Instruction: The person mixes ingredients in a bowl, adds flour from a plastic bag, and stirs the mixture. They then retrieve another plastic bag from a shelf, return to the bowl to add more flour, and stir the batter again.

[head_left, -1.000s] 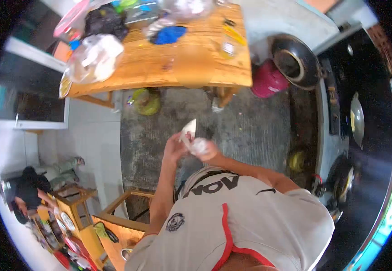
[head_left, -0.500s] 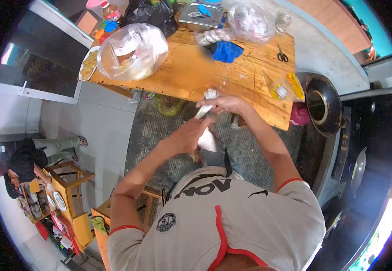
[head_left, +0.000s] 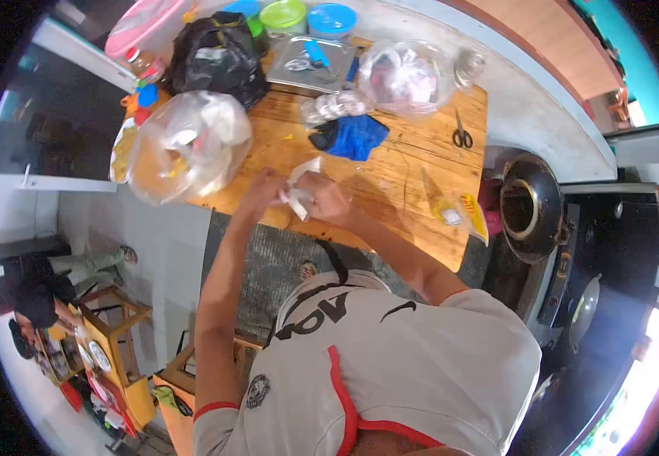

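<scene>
The left hand (head_left: 262,190) and right hand (head_left: 328,201) meet above the near edge of the wooden bench (head_left: 413,178), toward its left half. Between them is a small white sheet (head_left: 299,191). The grip of each hand is clamped on it, fingers curled round its sides. The palms cover much of the sheet, so whether it is paper or plastic, or wraps anything, cannot be told. Only a creased, folded flap shows.

The fisheye lens bends the bench edges, and the far left corner is buried under goods. A black bag (head_left: 217,55) hides whatever it contains. The large clear bag (head_left: 185,144) at the left edge overhangs the bench; its contents are pale, blurred shapes behind glossy, wrinkled film. A second clear bag (head_left: 405,76) near the far edge is equally unreadable inside.

The bench top is orange-brown planking with visible grain. A crumpled blue cloth (head_left: 353,137) lies just beyond the hands. A flat metal tray (head_left: 299,72) sits at the far edge, and scissors (head_left: 462,138) lie near the right edge. A small clear packet (head_left: 451,213) with a yellow label sits at the near right corner, its print too small to read. A round dark pan (head_left: 530,207) stands off the bench to the right.
</scene>
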Available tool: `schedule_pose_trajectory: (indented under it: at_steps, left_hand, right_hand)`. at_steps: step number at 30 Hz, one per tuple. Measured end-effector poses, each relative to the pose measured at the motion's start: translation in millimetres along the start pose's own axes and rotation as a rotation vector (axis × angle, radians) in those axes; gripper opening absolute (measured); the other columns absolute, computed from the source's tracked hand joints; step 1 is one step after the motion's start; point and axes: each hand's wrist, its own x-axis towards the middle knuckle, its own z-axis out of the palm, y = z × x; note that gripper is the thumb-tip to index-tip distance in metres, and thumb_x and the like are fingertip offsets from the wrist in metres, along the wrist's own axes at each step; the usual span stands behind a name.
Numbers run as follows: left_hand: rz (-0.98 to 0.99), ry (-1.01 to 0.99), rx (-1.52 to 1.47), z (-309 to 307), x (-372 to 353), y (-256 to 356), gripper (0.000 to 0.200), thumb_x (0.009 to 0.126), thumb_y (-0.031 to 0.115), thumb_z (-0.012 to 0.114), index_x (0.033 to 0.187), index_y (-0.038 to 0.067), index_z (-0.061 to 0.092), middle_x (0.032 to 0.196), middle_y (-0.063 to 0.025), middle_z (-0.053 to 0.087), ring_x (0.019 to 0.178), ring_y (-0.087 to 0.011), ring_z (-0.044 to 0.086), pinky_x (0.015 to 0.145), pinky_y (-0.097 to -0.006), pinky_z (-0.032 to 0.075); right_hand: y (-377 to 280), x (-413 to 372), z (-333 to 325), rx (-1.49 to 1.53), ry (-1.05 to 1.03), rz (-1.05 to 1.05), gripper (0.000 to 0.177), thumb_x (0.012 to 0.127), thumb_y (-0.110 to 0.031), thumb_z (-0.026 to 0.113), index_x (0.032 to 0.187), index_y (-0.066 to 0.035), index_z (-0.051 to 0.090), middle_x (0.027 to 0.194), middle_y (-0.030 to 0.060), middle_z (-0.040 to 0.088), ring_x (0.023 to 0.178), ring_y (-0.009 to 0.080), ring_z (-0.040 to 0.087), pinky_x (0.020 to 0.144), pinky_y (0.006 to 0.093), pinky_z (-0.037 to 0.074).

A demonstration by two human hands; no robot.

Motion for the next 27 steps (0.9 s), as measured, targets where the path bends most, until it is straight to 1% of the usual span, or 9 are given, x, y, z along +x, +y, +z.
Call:
schedule_pose_trajectory:
  at_steps: [2,5,9,12,13,16,17,21,27]
  left_hand:
    - [-0.121,-0.025,-0.144,-6,11,-7,0.029,0.066,0.01,0.063,0.088,0.004,0.045,0.079,-0.0066,0.052,0.07,-0.0146,0.055,0.059,-0.0292,0.045]
    - [-0.061,0.064,-0.075,0,14,-5,0.032,0.066,0.01,0.063,0.09,0.006,0.042,0.077,-0.0053,0.05,0.067,-0.0128,0.051,0.057,-0.0263,0.041]
    - [0.257,0.069,0.364,-7,28,-32,0.033,0.069,0.011,0.061,0.092,0.005,0.038,0.077,-0.0063,0.049,0.069,-0.0168,0.05,0.059,-0.0279,0.039]
    - [0.41,0.157,0.754,12,20,-22,0.034,0.069,0.008,0.059,0.094,0.005,0.036,0.079,-0.012,0.05,0.076,-0.0276,0.052,0.063,-0.0351,0.041]
    - [0.435,0.127,0.817,19,13,-9,0.034,0.069,0.006,0.058,0.095,0.005,0.036,0.08,-0.0142,0.05,0.079,-0.0317,0.052,0.064,-0.0378,0.04]
    - [0.567,0.05,0.818,29,1,19,0.035,0.068,0.0,0.052,0.098,0.005,0.034,0.085,-0.0199,0.049,0.088,-0.04,0.049,0.069,-0.0438,0.04]
    - [0.621,0.026,0.786,30,0,22,0.037,0.067,-0.003,0.051,0.099,0.006,0.034,0.087,-0.0216,0.049,0.091,-0.042,0.048,0.07,-0.0454,0.039]
    - [0.61,0.04,0.696,16,5,22,0.04,0.065,-0.005,0.049,0.101,0.004,0.034,0.092,-0.021,0.049,0.092,-0.0414,0.048,0.072,-0.0444,0.039]
    - [0.572,0.21,0.637,11,12,14,0.043,0.063,-0.006,0.05,0.103,0.004,0.038,0.093,-0.0201,0.048,0.091,-0.0397,0.048,0.075,-0.0446,0.04]
  right_hand:
    - [13,3,1,-0.038,-0.163,0.034,0.027,0.066,-0.001,0.056,0.093,-0.002,0.053,0.09,0.0158,0.052,0.085,0.0354,0.052,0.072,0.0389,0.044]
    - [29,6,0,0.012,-0.286,0.068,0.025,0.069,-0.003,0.056,0.093,-0.003,0.051,0.088,0.0143,0.051,0.082,0.0307,0.053,0.069,0.0376,0.044]
    - [42,12,-7,0.313,-0.434,0.311,0.02,0.074,-0.004,0.057,0.093,-0.003,0.05,0.082,0.0098,0.052,0.07,0.0206,0.055,0.06,0.0321,0.045]
    - [66,13,10,0.288,-0.129,0.16,0.017,0.077,-0.004,0.058,0.092,-0.004,0.051,0.082,0.0074,0.052,0.062,0.0144,0.053,0.054,0.0278,0.044]
    - [50,23,-8,0.314,-0.328,0.462,0.024,0.07,-0.004,0.063,0.092,-0.004,0.053,0.085,0.0083,0.054,0.074,0.0183,0.055,0.065,0.0304,0.045]
    - [42,44,-17,-0.157,-0.099,-0.002,0.038,0.06,-0.016,0.069,0.095,-0.009,0.057,0.087,0.0088,0.059,0.087,0.0271,0.052,0.073,0.0378,0.039]
    - [47,47,-16,-0.079,-0.138,-0.031,0.037,0.055,-0.016,0.07,0.091,-0.013,0.061,0.087,0.0054,0.058,0.096,0.0256,0.048,0.082,0.0389,0.033]
    - [39,64,-22,-0.174,-0.308,-0.122,0.02,0.059,-0.015,0.069,0.078,-0.014,0.061,0.08,-0.0014,0.057,0.083,0.0193,0.051,0.083,0.036,0.027]
    - [50,70,7,-0.224,-0.131,-0.029,0.019,0.059,-0.015,0.068,0.076,-0.012,0.06,0.071,0.0017,0.058,0.075,0.02,0.051,0.084,0.0374,0.027]
